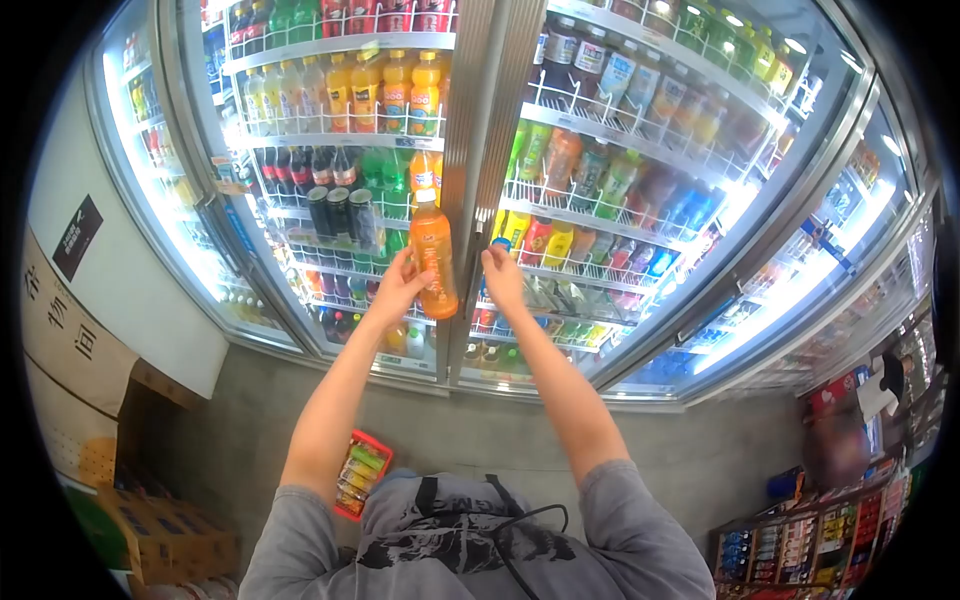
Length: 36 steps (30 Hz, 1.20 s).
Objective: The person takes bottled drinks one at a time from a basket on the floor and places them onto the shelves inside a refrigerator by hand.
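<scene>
My left hand (404,284) is closed round the side of a large orange drink bottle (434,262) with a white cap, held upright before the left part of the fridge. To the right, my right hand (501,278) is raised with its fingers curled by a small blue cap (501,243); whatever is below that cap is hidden by the fingers. Between my hands stands the metal frame (471,150) that divides the two fridge sections. Dark cans (340,212) sit on a shelf left of the orange bottle.
Glass-door fridges full of drinks stretch across the front. A red crate (362,475) of packets sits on the floor near my left arm. Cardboard boxes (170,535) stand at lower left, a snack shelf (815,540) at lower right. A blurred person (835,445) is at the right.
</scene>
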Available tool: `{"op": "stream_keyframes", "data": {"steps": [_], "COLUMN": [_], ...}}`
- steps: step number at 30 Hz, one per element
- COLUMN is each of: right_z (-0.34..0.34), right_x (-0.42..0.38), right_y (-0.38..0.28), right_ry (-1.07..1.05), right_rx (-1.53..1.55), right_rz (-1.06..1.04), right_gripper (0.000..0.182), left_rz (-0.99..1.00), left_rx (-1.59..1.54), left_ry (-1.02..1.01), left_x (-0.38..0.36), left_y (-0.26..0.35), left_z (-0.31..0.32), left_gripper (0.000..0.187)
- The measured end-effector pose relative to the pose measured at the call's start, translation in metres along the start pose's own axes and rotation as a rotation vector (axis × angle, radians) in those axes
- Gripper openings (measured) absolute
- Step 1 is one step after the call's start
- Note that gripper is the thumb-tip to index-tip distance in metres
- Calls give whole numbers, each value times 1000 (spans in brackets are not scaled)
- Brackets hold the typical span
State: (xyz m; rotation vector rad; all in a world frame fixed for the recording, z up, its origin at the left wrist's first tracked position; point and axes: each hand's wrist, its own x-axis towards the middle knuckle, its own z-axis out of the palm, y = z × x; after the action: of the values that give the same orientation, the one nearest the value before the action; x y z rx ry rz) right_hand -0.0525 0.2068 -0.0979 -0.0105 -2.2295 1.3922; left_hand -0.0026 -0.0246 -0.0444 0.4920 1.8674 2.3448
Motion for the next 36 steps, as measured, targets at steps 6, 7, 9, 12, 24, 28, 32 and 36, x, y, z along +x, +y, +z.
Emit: {"op": "stream_keyframes", "data": {"steps": [6,7,9,12,24,28,32,36], "right_z": [34,32,31,33,28,11,-21,-51], "right_x": [3,4,6,5,-17,-59,-106,-150], "right_y": [-24,-36,-49,-41,-51,-67,-85,-100], "right_ry": [77,69,89,84,132,124,40,54], "right_rx": [80,42,60,130,154,249,372,357], "right_rz": [-7,16,80,123,203,236,303,364], "right_gripper": [44,44,45,45,57,55,49,49], "left_rz": [20,21,12,16,-41,-12,-12,-23], "left_rx": [-47,-47,-28,-10,-16,-65,-69,-99], "left_ry": [-28,-23,-50,-80,-209,-263,-356,-431], "left_x": [-2,-2,-3,-8,8,30,41,40], "left_y": [17,17,20,25,28,16,17,18], "left_z": [-19,-23,-33,-47,-67,-62,-46,-19], "left_gripper": [68,68,69,68,68,65,63,65]}}
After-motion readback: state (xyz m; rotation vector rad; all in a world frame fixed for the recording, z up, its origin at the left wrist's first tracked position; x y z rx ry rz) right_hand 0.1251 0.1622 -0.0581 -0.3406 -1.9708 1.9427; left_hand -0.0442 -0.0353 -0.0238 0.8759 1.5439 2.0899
